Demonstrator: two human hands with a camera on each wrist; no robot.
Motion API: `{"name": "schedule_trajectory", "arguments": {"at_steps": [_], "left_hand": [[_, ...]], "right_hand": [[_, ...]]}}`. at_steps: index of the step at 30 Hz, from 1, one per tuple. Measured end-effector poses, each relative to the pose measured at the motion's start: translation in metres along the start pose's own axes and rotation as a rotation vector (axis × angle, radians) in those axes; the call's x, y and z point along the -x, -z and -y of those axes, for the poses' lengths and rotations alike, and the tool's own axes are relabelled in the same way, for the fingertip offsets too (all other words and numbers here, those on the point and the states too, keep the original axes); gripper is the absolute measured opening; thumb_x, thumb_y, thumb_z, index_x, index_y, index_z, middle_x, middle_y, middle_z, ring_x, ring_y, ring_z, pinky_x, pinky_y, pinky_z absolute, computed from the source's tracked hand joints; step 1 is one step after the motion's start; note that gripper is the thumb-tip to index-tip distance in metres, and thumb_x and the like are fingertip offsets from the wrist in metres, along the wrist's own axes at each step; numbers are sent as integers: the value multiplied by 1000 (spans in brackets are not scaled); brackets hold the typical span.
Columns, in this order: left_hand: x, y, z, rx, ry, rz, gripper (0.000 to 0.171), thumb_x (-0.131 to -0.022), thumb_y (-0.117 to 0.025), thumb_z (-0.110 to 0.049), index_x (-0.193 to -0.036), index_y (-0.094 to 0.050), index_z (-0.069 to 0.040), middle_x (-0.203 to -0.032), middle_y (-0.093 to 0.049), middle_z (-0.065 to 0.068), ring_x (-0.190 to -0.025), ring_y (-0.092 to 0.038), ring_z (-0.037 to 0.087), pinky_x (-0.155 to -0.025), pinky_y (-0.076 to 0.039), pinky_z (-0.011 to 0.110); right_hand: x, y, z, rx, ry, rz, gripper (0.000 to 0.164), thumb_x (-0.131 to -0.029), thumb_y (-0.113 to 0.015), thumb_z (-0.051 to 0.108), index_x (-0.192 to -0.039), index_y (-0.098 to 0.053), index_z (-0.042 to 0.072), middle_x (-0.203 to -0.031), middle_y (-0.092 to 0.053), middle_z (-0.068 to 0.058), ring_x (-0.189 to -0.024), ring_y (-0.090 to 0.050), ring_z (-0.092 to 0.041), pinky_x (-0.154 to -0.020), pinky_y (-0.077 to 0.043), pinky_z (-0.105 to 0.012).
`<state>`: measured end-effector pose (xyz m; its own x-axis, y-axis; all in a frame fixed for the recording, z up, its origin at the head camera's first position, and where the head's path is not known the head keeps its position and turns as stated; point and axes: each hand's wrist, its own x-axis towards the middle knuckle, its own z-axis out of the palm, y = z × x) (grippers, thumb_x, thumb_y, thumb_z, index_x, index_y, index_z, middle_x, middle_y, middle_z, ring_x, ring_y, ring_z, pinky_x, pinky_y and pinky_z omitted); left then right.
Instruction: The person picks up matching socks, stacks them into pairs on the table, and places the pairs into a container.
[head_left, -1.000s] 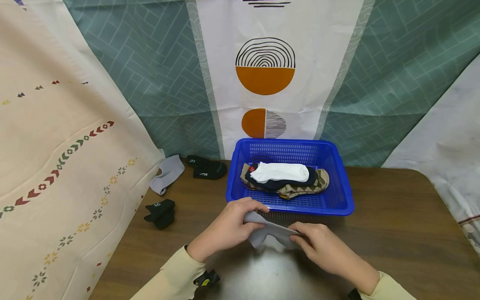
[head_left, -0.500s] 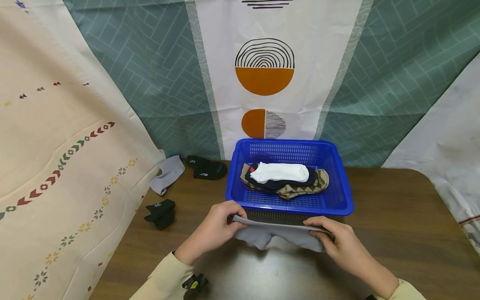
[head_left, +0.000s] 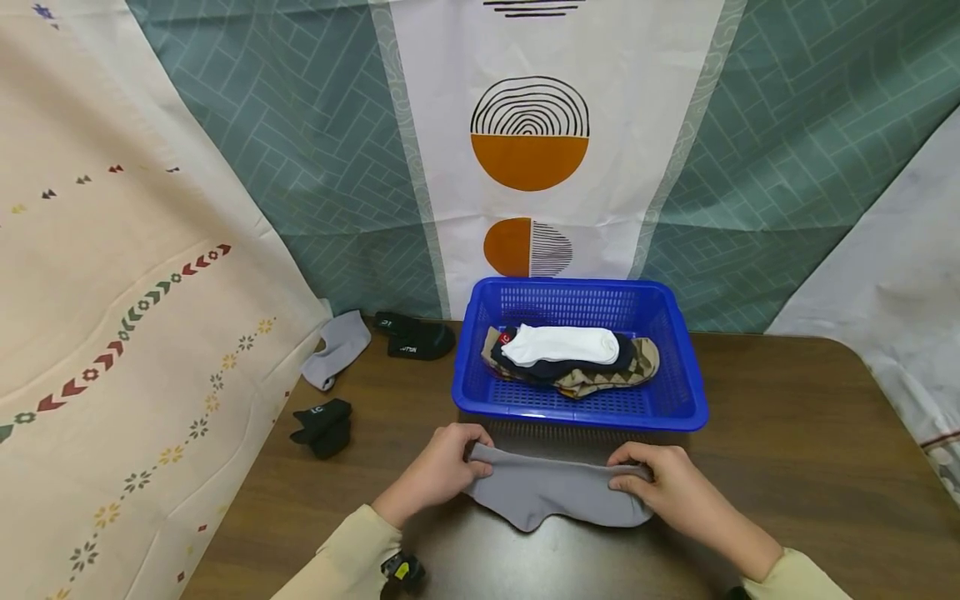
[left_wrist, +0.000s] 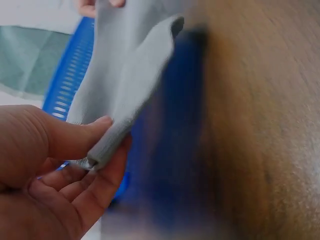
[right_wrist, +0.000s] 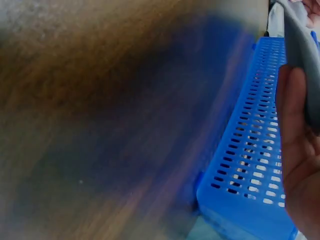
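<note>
A grey sock (head_left: 551,492) is stretched sideways between both hands, just in front of the blue basket (head_left: 577,415). My left hand (head_left: 442,467) pinches its cuff end between thumb and fingers; the left wrist view shows the thumb on top of the grey sock (left_wrist: 132,80). At the opposite end, my right hand (head_left: 663,487) pinches the toe part along the upper edge. In the right wrist view the right hand's fingers (right_wrist: 295,110) lie against the fabric. Inside the basket, white socks (head_left: 562,344) rest on dark socks and brown patterned socks (head_left: 600,382).
Another grey sock (head_left: 336,350) lies on the wooden table (head_left: 787,417) at the left, near the cloth wall. Black socks (head_left: 416,337) lie beside it, and one more black bundle (head_left: 322,427) is closer to me. Patterned curtains (head_left: 337,167) hang behind and at both sides.
My hands have moved apart and pulled the grey sock straight. It has since tilted down flat, so its whole side faces up. Basket and other socks are unchanged.
</note>
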<state>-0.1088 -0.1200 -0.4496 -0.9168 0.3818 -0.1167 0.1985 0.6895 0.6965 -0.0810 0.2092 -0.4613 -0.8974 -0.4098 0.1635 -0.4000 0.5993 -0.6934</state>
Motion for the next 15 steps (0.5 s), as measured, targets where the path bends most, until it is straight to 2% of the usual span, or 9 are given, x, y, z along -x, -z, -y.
{"name": "schedule_trajectory", "arguments": {"at_steps": [7,13,15], "left_hand": [[-14,-13,8,-82,7,-64,19,-76,-76,-13,-92,-66,-16,-89,-67,-7,-85,-59,13,-76,-47,31],[-21,-19,10,-106,4,-75,23,-77,-74,-12,-99,-67,-13,-100,-69,-2,-94,-62,16,-84,-49,37],[-22,-19,10,-101,2,-75,24,-77,-74,-12,-100,-67,-13,-101,-69,-2,-96,-62,16,-85,-49,37]], "right_hand": [[-8,-9,-1,149,-117,15,17,-77,-75,15,-89,-67,24,-82,-66,13,-71,-57,4,-61,-47,-19],[-13,-11,-5,214,-163,-29,18,-76,-77,15,-89,-68,23,-84,-67,13,-75,-59,0,-64,-49,-23],[-14,-11,-6,230,-174,-37,18,-76,-77,17,-90,-68,23,-79,-65,14,-70,-57,0,-61,-47,-22]]}}
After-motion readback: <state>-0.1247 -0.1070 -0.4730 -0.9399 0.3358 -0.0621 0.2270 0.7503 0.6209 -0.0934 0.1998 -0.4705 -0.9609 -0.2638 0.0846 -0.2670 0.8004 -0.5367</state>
